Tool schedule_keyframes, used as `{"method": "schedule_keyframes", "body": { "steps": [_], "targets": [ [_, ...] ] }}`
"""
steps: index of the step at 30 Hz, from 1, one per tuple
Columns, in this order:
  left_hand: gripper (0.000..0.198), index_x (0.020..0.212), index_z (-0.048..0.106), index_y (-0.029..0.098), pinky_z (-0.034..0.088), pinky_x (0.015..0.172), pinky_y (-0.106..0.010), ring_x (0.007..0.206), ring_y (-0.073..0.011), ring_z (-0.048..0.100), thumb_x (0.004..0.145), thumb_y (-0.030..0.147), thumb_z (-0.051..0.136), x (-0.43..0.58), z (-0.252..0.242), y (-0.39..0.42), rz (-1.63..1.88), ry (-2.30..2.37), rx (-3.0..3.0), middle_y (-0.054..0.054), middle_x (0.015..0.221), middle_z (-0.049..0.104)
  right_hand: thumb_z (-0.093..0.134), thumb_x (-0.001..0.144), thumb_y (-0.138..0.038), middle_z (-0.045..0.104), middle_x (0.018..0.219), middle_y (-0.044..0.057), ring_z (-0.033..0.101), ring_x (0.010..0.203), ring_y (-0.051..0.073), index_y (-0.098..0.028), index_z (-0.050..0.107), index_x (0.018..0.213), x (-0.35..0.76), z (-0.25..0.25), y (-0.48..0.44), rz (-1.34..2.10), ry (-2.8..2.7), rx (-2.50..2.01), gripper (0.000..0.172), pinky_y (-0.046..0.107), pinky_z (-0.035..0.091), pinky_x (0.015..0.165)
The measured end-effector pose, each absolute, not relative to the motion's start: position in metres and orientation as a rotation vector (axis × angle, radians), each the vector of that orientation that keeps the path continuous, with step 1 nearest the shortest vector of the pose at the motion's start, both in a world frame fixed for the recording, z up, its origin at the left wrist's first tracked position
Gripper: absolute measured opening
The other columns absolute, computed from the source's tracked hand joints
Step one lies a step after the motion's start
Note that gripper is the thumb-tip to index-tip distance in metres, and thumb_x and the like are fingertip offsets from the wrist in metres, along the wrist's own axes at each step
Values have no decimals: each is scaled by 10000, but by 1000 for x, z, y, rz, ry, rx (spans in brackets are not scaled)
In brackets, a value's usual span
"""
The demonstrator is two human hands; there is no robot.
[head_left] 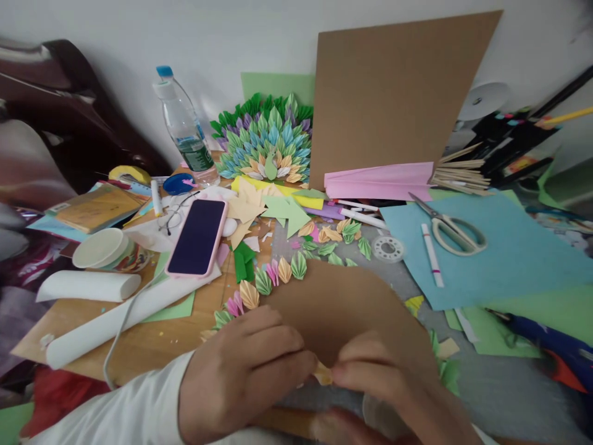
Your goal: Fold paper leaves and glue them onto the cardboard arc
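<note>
My left hand [250, 374] and my right hand [389, 374] meet low in the middle, fingers bent inward. Between their fingertips they pinch a small pale-orange folded paper piece [323, 374], mostly covered by the fingers. My right hand is somewhat blurred. Just beyond them lies a brown cardboard piece [333, 296] with a curved edge. Pleated paper leaves in green, pink and orange, such as a green leaf [264, 282], line its left and upper edge. More loose folded leaves [328, 234] lie behind it. Something round and translucent [377, 411] is partly hidden beneath my right hand.
A pink-cased phone [196, 238], white paper rolls [88, 286] and a water bottle [185, 130] stand or lie left. A paper peacock [271, 145] and cardboard sheet [393, 99] lean against the wall. Scissors [456, 232] rest on blue paper [504, 259]; a blue glue gun [551, 343] lies right.
</note>
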State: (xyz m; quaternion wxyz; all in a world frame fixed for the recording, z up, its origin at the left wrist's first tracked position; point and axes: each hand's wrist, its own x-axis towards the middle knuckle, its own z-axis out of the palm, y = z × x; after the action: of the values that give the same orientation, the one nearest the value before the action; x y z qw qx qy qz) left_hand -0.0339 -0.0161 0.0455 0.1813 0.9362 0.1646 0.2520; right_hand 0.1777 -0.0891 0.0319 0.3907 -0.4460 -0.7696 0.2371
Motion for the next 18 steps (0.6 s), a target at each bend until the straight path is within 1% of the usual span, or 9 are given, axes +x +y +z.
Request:
{"method": "schedule_keyframes", "body": {
  "steps": [2, 5, 9, 11, 13, 16, 18],
  "targets": [
    [160, 966, 637, 135, 436, 641, -277, 691, -154, 535, 958, 134, 477, -30, 44, -13, 679, 494, 2597, -44, 788, 655, 548, 872, -89, 669, 786, 13, 654, 689, 140, -243, 580, 1003, 177, 30, -85, 529, -1994, -1139, 205, 219, 567, 620],
    [145, 958, 640, 150, 456, 689, -255, 729, -143, 555, 958, 160, 496, -25, 42, -6, 661, 538, 2490, -46, 814, 654, 488, 875, -58, 671, 743, 18, 646, 655, 145, -220, 610, 992, 175, 27, -80, 399, -2021, -1174, 234, 240, 560, 585],
    [149, 900, 627, 151, 466, 685, -221, 774, -142, 579, 957, 176, 491, -20, 36, 8, 563, 527, 2299, -55, 823, 648, 501, 889, -63, 702, 808, 47, 649, 696, 175, -170, 631, 1040, 177, 19, -73, 257, -2147, -1135, 227, 291, 561, 602],
    [132, 873, 618, 144, 468, 674, -216, 774, -145, 583, 941, 173, 509, -19, 31, 15, 531, 512, 2214, -55, 800, 633, 524, 892, -62, 704, 867, 66, 649, 747, 187, -138, 626, 1101, 181, 13, -69, 230, -2240, -1098, 244, 310, 565, 652],
    [101, 849, 622, 138, 462, 646, -207, 731, -134, 583, 914, 177, 555, -19, 25, 21, 510, 543, 2148, -44, 769, 623, 554, 890, -63, 700, 905, 74, 646, 793, 189, -117, 607, 1153, 185, 8, -63, 249, -2293, -1052, 274, 315, 567, 700],
    [94, 898, 654, 132, 463, 629, -207, 706, -126, 599, 898, 197, 587, -18, 17, 25, 516, 679, 2070, -43, 791, 654, 569, 904, -76, 698, 894, 54, 646, 797, 171, -141, 596, 1137, 188, 0, -51, 255, -2269, -1004, 244, 299, 571, 710],
    [147, 996, 660, 127, 481, 645, -221, 734, -135, 615, 902, 205, 578, -19, 15, 27, 577, 777, 2040, -55, 845, 676, 535, 932, -95, 695, 861, 34, 650, 765, 150, -172, 606, 1076, 187, -5, -41, 266, -2207, -1013, 178, 274, 573, 684]
  ]
}}
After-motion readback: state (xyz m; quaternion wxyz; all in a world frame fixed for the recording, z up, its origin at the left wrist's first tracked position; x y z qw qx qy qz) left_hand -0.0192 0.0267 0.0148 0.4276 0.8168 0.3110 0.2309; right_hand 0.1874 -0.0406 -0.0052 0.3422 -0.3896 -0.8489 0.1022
